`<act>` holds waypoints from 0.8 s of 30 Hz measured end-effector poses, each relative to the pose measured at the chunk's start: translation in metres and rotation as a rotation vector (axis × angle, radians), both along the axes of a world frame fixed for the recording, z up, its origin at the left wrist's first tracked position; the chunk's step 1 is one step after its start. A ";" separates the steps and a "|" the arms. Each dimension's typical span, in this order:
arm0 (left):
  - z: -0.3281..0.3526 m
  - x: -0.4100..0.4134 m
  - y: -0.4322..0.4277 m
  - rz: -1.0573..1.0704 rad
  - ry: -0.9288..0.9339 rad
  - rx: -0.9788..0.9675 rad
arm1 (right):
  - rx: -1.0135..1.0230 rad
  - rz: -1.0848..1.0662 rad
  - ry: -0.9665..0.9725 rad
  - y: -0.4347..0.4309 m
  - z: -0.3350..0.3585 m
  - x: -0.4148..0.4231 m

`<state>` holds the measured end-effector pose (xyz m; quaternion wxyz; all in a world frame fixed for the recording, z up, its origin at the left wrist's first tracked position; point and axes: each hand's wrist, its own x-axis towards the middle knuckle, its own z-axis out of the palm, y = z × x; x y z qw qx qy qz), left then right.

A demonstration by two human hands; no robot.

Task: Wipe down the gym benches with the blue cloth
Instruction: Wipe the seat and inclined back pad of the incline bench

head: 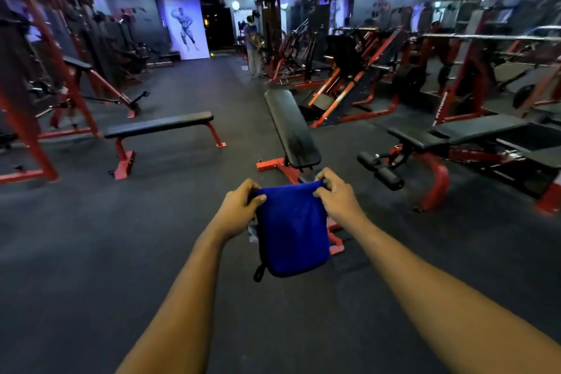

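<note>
Blue cloth hangs pinched at top corners — left hand, right hand — near a black bench.

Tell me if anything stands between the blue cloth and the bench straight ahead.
Nothing visible does. The left hand and right hand pinch the blue cloth by its top edge, and the black pad of the center bench lies bare beyond it.

The blue cloth hides part of the middle bench.
</note>
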<state>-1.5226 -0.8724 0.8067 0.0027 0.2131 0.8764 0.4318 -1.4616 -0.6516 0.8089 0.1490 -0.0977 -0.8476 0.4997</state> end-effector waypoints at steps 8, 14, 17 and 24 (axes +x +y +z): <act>0.017 -0.218 0.042 0.005 -0.014 -0.003 | -0.124 0.001 -0.010 0.046 -0.003 -0.228; 0.006 -0.366 0.101 -0.018 -0.037 -0.020 | -0.116 -0.021 -0.017 0.101 -0.027 -0.375; 0.000 -0.442 0.137 -0.069 -0.072 -0.045 | -0.097 -0.058 -0.042 0.136 -0.038 -0.445; -0.011 -0.599 0.217 -0.216 -0.224 -0.091 | -0.179 -0.198 -0.102 0.199 -0.061 -0.577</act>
